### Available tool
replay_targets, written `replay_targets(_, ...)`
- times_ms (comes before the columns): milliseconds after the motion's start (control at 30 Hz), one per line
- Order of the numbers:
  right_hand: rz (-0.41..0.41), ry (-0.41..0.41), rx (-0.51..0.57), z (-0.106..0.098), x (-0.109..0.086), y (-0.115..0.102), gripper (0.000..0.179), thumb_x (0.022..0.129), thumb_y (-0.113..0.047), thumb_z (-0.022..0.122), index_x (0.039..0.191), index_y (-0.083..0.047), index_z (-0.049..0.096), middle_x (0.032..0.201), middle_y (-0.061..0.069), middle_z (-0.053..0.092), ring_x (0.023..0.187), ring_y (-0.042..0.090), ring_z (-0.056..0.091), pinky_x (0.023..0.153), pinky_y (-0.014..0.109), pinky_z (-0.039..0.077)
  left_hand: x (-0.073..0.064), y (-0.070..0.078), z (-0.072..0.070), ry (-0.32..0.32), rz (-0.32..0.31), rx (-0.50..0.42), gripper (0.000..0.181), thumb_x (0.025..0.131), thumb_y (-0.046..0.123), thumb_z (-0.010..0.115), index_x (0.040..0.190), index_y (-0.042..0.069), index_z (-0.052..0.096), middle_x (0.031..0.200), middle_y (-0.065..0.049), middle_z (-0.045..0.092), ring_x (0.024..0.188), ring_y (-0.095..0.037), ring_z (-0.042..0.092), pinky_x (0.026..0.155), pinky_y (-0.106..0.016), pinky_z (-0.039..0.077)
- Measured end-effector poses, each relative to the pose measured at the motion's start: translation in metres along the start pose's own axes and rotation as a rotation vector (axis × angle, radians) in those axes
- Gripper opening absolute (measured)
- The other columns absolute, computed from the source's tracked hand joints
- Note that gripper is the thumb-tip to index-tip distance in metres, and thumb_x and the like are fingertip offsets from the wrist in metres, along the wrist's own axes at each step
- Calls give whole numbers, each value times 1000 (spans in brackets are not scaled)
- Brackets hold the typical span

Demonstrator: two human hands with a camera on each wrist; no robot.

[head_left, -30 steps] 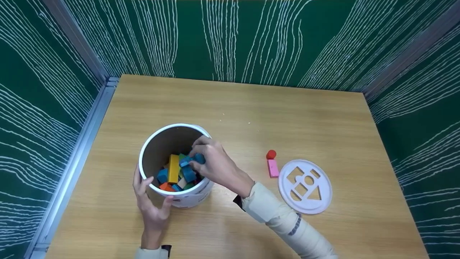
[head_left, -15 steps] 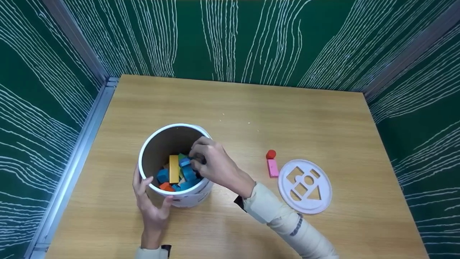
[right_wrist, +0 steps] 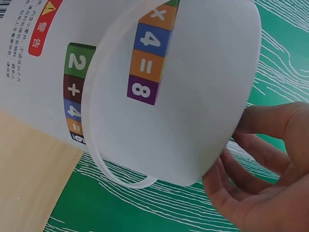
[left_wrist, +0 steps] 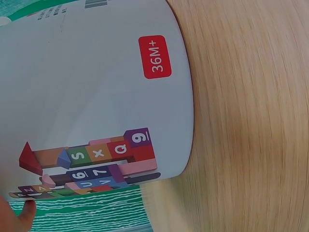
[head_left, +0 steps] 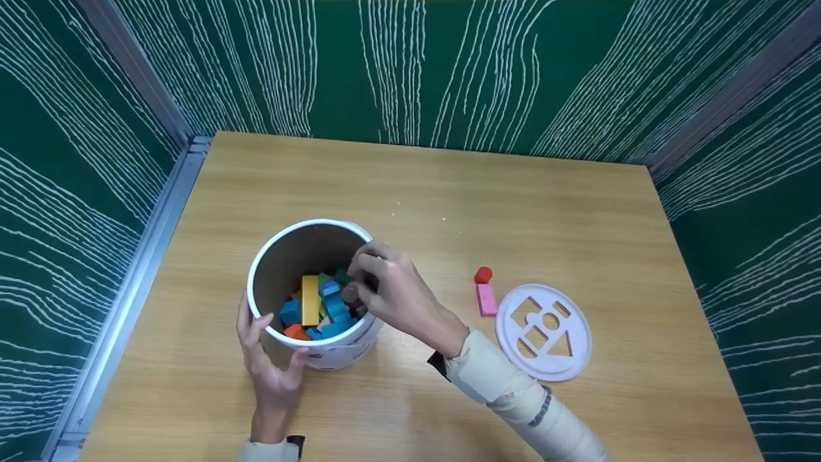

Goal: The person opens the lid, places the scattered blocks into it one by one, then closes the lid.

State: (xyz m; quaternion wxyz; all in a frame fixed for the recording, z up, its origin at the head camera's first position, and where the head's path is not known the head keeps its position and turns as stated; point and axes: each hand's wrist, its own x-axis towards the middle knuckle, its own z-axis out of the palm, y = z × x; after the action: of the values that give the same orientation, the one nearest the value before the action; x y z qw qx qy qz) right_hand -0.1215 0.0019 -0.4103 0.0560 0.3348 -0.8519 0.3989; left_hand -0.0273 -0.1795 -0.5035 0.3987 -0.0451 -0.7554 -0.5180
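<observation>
A white round bucket [head_left: 343, 355] of coloured toy blocks stands on the table. My left hand [head_left: 272, 372] holds its near left side, thumb on the outer wall and fingers at the rim. My right hand [head_left: 401, 292] reaches over the right rim with bent fingers among the blocks; whether they pinch a block I cannot tell. In the right wrist view the fingertips are hidden behind the rim. Inside lie a long yellow block [head_left: 310, 300], an orange block [head_left: 297, 332] and several blue blocks [head_left: 290, 312].
Right of the bucket lie a red round block [head_left: 483, 274], a pink block [head_left: 486, 299] and a white round lid with shaped holes [head_left: 507, 327]. Green walls with white lines surround the wooden table [head_left: 513, 212]. The bucket has a white handle [right_wrist: 91, 121].
The blue block at my right fingertips has left them, and a blue piece now covers the front blocks. My right hand has shifted slightly right. The left hand stays put.
</observation>
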Motion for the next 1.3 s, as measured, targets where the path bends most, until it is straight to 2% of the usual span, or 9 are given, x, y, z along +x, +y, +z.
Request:
replay_targets(167,1,37,-8,-5,-8,2,10,80,-4,73,88,-8,70,103,5,58,98,17,55,89,25,49,0,2,0,-6,-16,12,67,86,49,62,116,-7,40,143,-35,25,135,-30,26,111,-33,25)
replay_targets(400,7,77,-14,-13,-16,5,13,80,-3,73,92,-9,69,106,5,58,101,16,54,89,25,48,-2,1,-2,0,-33,22,62,85,41,65,117,-6,40,144,-33,25,135,-29,27,110,-31,27)
replay_targets(667,-3,194,-41,-19,-26,17,16,77,1,74,89,-7,68,103,5,59,99,17,55,84,30,50,-1,-1,1,14,20,-25,67,86,49,62,114,-8,40,141,-37,25,135,-32,27,111,-34,26)
replay_targets(900,58,271,-63,-22,-40,32,22,73,3,76,90,-9,68,101,4,61,90,17,58,67,31,52,-1,-1,1,13,15,-10,68,86,50,61,115,-8,40,141,-37,25,135,-30,27,111,-33,26)
replay_targets(1300,174,324,-85,-17,-66,61,24,69,5,77,89,-7,69,97,6,62,87,21,60,65,30,52,-1,-2,1,18,34,-1,68,86,50,61,114,-9,40,139,-39,26,134,-30,28,110,-32,28)
